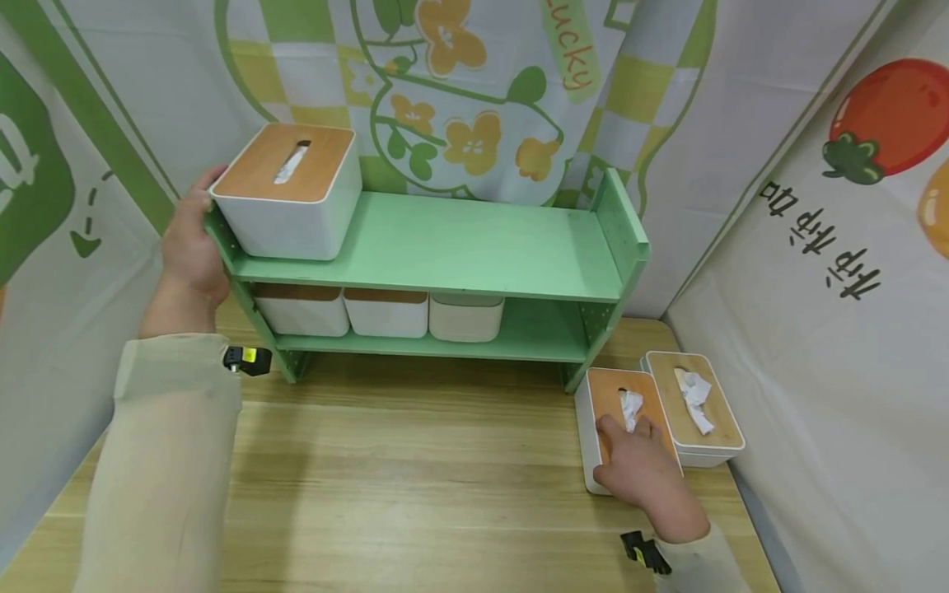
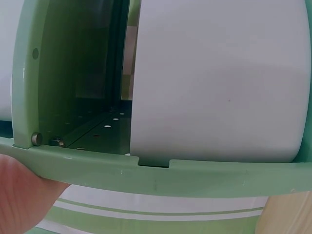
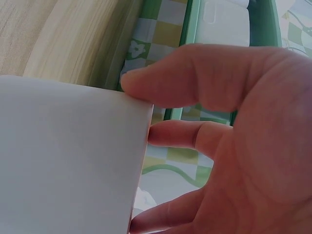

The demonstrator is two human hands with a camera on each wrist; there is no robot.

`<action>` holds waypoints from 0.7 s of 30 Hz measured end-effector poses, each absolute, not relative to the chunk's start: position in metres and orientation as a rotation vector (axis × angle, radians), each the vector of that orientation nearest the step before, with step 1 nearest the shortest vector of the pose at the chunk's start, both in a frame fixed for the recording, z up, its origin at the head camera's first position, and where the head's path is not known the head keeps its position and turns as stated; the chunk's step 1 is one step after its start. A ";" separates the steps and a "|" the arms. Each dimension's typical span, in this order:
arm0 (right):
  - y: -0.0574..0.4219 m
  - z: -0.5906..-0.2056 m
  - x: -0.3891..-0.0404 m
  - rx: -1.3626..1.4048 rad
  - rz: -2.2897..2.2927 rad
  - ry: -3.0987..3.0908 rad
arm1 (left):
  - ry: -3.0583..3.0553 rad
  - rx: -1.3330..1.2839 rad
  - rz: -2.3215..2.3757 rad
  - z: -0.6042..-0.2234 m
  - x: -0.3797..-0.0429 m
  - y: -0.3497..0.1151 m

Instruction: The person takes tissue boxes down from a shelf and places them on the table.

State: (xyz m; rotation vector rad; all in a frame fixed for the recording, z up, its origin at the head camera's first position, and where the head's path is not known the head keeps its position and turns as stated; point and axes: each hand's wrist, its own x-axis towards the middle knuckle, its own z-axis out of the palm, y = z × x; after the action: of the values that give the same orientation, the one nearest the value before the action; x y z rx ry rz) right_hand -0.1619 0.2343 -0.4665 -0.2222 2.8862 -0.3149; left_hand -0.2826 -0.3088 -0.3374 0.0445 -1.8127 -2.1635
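Note:
A green two-tier shelf (image 1: 474, 247) stands on the wooden table, and my left hand (image 1: 194, 259) holds its left side panel. In the left wrist view the thumb side of that hand lies against the shelf's green edge (image 2: 195, 179). A large white tissue box (image 1: 289, 226) with a wooden lid sits at the upper tier's left end, close to my left fingers. To the shelf's right, my right hand (image 1: 641, 469) grips a white tissue box (image 1: 606, 385) with an orange-brown lid. Its thumb (image 3: 156, 85) presses the box edge, while bent fingers touch the lid side.
Another tissue box (image 1: 715, 383) with a paler lid lies just right of the gripped one, near the right fabric wall (image 1: 830, 395). On the lower tier stand a white box (image 1: 307, 317), a second white box (image 1: 385, 317) and a cream box (image 1: 465, 321). Printed fabric hangs behind the shelf.

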 end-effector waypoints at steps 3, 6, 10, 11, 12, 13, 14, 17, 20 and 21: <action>0.234 -0.466 -0.162 -0.220 -0.312 2.885 | -1.810 0.045 -2.169 -0.337 -0.283 -0.309; 0.234 -0.466 -0.162 -0.212 -0.308 2.882 | -1.808 0.045 -2.174 -0.337 -0.283 -0.309; 0.234 -0.465 -0.162 -0.210 -0.311 2.871 | -1.818 0.051 -2.171 -0.337 -0.283 -0.310; 0.234 -0.464 -0.162 -0.210 -0.313 2.867 | -1.818 0.049 -2.170 -0.336 -0.282 -0.310; 0.234 -0.463 -0.162 -0.212 -0.309 2.863 | -1.817 0.044 -2.173 -0.336 -0.282 -0.310; 0.233 -0.463 -0.162 -0.213 -0.303 2.861 | -1.820 0.040 -2.174 -0.336 -0.282 -0.310; 0.233 -0.462 -0.163 -0.215 -0.295 2.860 | -1.823 0.035 -2.175 -0.336 -0.282 -0.310; 0.231 -0.458 -0.164 -0.214 -0.285 2.856 | -1.828 0.027 -2.179 -0.335 -0.282 -0.309; 0.225 -0.452 -0.166 -0.257 -0.298 2.913 | -1.835 0.030 -2.179 -0.335 -0.282 -0.309; 0.222 -0.449 -0.167 -0.282 -0.308 2.940 | -1.838 0.035 -2.176 -0.335 -0.281 -0.309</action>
State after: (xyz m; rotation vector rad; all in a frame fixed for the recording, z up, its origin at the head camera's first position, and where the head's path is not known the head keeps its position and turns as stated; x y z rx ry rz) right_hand -0.1672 0.2222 -0.4491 -0.2821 2.9401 -0.3084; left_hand -0.2814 -0.3094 -0.3346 0.0351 -1.8380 -2.1763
